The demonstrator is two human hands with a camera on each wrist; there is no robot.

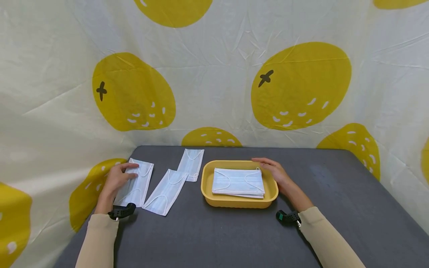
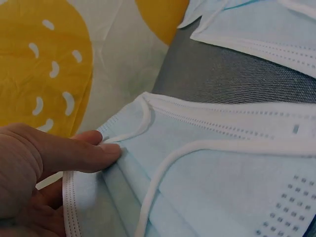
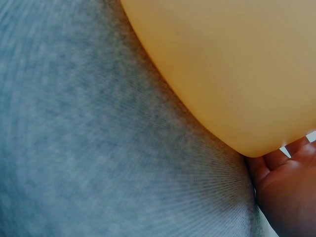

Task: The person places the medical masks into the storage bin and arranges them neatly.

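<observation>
My left hand lies on the left edge of a pale blue face mask at the table's left side. In the left wrist view the thumb presses the mask by its ear loop, with fingers tucked under the edge, so it pinches the mask. My right hand rests with relaxed fingers along the far right rim of a yellow tray. A stack of masks fills the tray. The right wrist view shows the tray's outer wall and my palm against it.
Two more masks lie flat between my left hand and the tray, one near and one farther back. The dark grey table is walled on three sides by a lemon-print cloth.
</observation>
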